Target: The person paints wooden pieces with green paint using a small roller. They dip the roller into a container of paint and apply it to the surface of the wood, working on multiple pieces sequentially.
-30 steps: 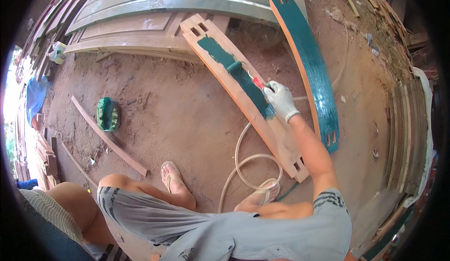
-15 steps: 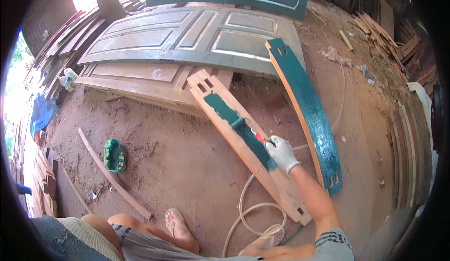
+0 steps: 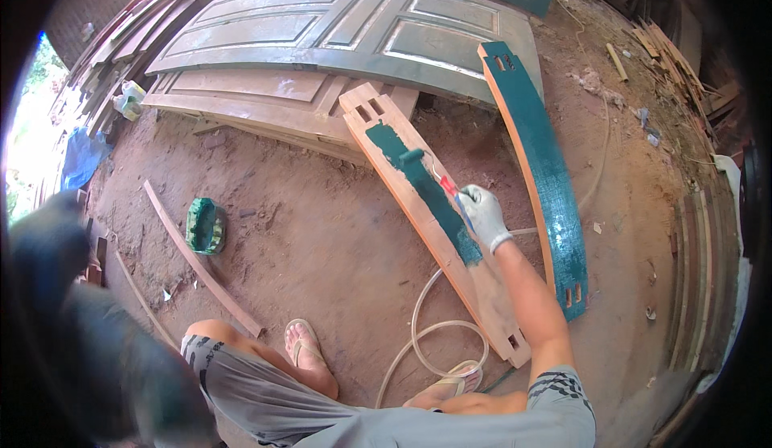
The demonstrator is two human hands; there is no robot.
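My right hand [image 3: 482,215], in a white glove, is closed around the red handle [image 3: 449,186] of a small paint roller. Its green roller head [image 3: 411,157] is at the upper part of a strip of wet green paint [image 3: 434,199] on a bare wooden rail [image 3: 490,295] with slots cut near its ends. To the right lies a second such rail [image 3: 537,154], its top face covered in green. A large dark, blurred shape [image 3: 121,359] fills the lower left, close to the camera; it may be my left hand or arm, but no fingers can be made out.
A green-smeared paint container [image 3: 206,227] stands on the dirt ground beside a thin wooden strip [image 3: 193,267]. Panelled doors [image 3: 273,38] lie stacked ahead. A pale hose [image 3: 416,327] coils near my sandalled feet. Planks [image 3: 700,279] are piled at the right.
The roller has moved slightly up the rail, away from me. The view has tipped down. At lower left, the dark shape has grown larger and blurred, where a cream knit surface showed before.
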